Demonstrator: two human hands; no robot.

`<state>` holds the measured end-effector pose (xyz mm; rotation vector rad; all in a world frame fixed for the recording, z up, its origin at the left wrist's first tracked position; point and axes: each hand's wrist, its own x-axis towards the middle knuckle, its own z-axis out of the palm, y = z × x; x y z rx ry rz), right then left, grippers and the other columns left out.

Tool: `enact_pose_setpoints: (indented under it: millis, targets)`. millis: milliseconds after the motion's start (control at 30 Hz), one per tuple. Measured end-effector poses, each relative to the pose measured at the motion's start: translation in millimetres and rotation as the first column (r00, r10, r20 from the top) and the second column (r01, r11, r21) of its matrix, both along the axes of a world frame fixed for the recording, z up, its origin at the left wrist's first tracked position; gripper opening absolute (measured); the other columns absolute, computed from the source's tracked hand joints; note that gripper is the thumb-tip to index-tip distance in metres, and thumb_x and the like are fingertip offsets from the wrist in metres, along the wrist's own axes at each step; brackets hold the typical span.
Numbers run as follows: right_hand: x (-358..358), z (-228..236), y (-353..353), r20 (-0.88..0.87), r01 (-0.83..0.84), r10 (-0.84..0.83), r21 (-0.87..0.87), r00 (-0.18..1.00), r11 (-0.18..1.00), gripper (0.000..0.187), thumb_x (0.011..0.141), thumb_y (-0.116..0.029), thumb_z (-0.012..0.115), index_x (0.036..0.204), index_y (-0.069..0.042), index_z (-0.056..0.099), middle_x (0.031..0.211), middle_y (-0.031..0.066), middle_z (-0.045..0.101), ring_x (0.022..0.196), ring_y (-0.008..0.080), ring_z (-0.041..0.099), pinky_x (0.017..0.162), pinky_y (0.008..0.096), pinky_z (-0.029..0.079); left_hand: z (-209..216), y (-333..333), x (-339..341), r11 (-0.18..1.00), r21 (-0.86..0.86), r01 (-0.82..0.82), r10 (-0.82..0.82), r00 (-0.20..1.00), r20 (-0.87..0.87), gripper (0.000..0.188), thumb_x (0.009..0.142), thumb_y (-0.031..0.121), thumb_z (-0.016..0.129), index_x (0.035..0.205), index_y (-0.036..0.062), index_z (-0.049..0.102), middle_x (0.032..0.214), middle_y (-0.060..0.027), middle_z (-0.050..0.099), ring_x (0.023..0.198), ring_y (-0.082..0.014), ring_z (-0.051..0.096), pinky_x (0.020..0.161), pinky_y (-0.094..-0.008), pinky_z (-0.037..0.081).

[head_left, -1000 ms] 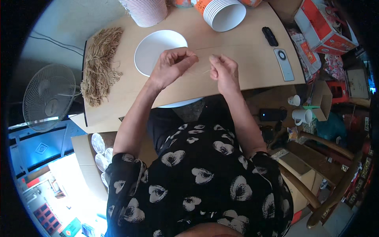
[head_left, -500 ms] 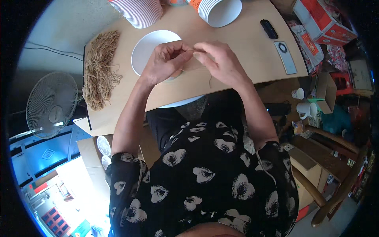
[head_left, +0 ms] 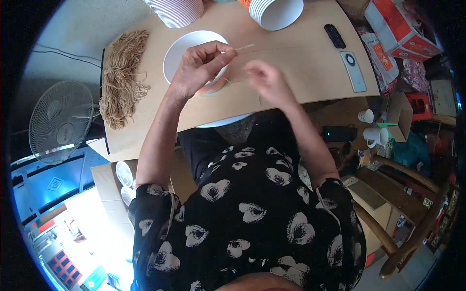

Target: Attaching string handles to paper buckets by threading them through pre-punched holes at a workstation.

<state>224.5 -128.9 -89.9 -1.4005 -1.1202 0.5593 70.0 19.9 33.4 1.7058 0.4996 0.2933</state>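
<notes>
My left hand point(head_left: 201, 65) is closed in a pinch above a white paper tub point(head_left: 182, 46). From its fingertips a short, thin tan strand point(head_left: 246, 47) sticks out to the right. Slightly nearer and to the right, my right hand point(head_left: 268, 81) is apart from the left one and smeared by motion, its fingers partly curled. Whether it holds anything I cannot tell. A bundle of tan, stringy strands point(head_left: 124, 80) lies along the table's left edge. Loose strands lie on the wood near the tub.
Stacked paper tubs point(head_left: 179, 12) stand at the far edge, with another nested stack point(head_left: 279, 13) on its side. A phone point(head_left: 353, 72) and a black object point(head_left: 334, 36) lie on the table point(head_left: 310, 68) at right. A fan point(head_left: 61, 122) stands left; a wooden chair point(head_left: 376, 230) is at lower right.
My hands have come apart: the right has dropped nearer and to the right, while the left stays above the tub. The strand's end now shows at the left fingertips. The view has shifted slightly.
</notes>
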Motion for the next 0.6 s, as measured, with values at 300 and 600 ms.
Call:
enact_pose_setpoints:
  millis: [300,600]
  targets:
    - [-42.1,23.7,2.3,-0.182,-0.04,0.038,-0.004,0.983,0.999,0.007,0.089,0.0,0.069,0.091,0.005,0.064,0.081,0.0067,0.069,0.076,0.0069,0.062,0.07,0.0262,0.054,-16.7,-6.7,-3.5,0.993,-0.046,-0.107,0.112,0.984,0.136,0.019,0.096,0.019,0.069,0.108,0.0047,0.074,0.087,-0.0013,0.073,0.072,-0.0038,0.062,0.056,-0.0184,0.043]
    - [-39.3,39.8,-51.3,0.047,-0.066,0.087,-0.341,0.995,0.938,0.015,0.089,-0.003,0.067,0.103,0.003,0.07,0.091,0.0075,0.07,0.082,0.0111,0.064,0.077,0.0268,0.053,-33.4,-15.6,-2.2,0.983,-0.131,-0.13,0.152,0.973,0.172,0.022,0.099,0.017,0.065,0.109,-0.0015,0.073,0.091,-0.0072,0.073,0.072,-0.0089,0.066,0.062,-0.0213,0.051]
